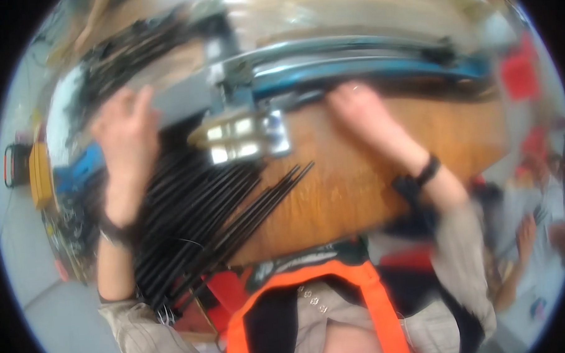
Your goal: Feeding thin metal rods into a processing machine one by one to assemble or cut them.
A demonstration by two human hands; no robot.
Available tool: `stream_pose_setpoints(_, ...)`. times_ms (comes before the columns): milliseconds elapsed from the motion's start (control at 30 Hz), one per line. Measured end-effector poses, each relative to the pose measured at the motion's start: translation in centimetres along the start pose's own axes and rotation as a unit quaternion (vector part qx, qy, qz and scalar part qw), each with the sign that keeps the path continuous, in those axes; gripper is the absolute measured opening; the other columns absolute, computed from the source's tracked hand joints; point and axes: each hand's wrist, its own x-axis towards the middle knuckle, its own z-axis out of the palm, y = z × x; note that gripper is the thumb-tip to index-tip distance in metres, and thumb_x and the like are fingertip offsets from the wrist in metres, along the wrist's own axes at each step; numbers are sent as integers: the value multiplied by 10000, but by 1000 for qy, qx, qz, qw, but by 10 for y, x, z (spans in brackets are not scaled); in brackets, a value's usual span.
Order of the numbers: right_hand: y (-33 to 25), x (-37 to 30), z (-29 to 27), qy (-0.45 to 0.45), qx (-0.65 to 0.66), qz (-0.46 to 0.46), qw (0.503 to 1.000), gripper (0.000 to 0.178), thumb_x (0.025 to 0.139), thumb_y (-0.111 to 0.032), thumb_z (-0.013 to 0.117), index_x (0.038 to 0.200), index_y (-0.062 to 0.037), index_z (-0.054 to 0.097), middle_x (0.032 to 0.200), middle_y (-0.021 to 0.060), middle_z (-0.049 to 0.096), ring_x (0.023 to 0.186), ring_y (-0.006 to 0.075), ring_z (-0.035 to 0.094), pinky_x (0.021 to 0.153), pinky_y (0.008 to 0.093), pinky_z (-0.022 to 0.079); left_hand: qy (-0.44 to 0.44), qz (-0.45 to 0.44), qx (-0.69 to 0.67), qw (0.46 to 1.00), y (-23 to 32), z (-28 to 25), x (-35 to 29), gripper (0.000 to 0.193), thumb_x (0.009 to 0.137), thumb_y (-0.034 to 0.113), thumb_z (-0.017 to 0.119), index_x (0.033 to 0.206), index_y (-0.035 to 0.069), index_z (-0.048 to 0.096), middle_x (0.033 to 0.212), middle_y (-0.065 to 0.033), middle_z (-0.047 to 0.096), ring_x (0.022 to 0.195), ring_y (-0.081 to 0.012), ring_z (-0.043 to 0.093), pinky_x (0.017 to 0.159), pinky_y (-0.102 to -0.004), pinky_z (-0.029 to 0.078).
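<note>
My left hand [130, 129] is raised over the left side of the bench, blurred, its fingers apart and nothing visible in them. Just past its fingertips runs a grey flat bar [189, 96]. My right hand [358, 108] is closed beside a dark thin piece [308, 99]; whatever its fingers hold is hidden by blur. Behind that hand lies a long blue and silver tool [341, 68], its head near the middle of the bench. In front of the head sits a metal block with bright squares [234, 141]. Many black rods [197, 223] lie slanting between my arms.
The brown wooden bench top [332, 181] spreads below my right hand. A blue object [77, 168] lies left of my left wrist, and a yellow case [40, 175] is farther left. At the far right, another person's hand [526, 233] is visible.
</note>
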Motion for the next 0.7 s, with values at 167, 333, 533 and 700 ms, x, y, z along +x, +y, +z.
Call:
stream_pose_setpoints(167, 0, 11, -12, -25, 31, -27, 999, 133, 779, -97, 660, 889, -85, 587, 839, 115, 616, 803, 289, 639, 667, 423, 535, -196, -32, -304, 932, 142, -70, -126, 108, 803, 135, 729, 859, 117, 639, 833, -68, 534, 796, -260, 554, 703, -386, 413)
stream_pose_setpoints(333, -7, 20, -14, -36, 96, 11, 995, 213, 741, -18, 661, 933, -50, 575, 888, 172, 604, 825, 355, 630, 713, 464, 523, -162, -140, -264, 941, 191, -40, -169, 201, 837, 136, 749, 1001, 80, 647, 916, -83, 564, 882, -282, 557, 732, -389, 429)
stream_pose_setpoints(533, -46, -6, -20, -72, 331, 47, 940, 103, 889, -147, 639, 959, -73, 626, 949, 166, 673, 883, 384, 668, 750, 485, 550, -151, -138, -224, 953, 194, -32, -166, 180, 869, 121, 692, 1021, 60, 616, 926, -105, 557, 861, -301, 536, 741, -401, 430)
stream_pose_setpoints(700, -63, -33, -28, -37, 501, 123, 856, 215, 915, -280, 742, 1048, -117, 788, 962, 137, 757, 910, 283, 710, 797, 391, 561, -133, -146, -299, 934, 198, -50, -162, 173, 898, 108, 677, 1051, 50, 623, 848, -108, 546, 786, -290, 569, 685, -401, 481)
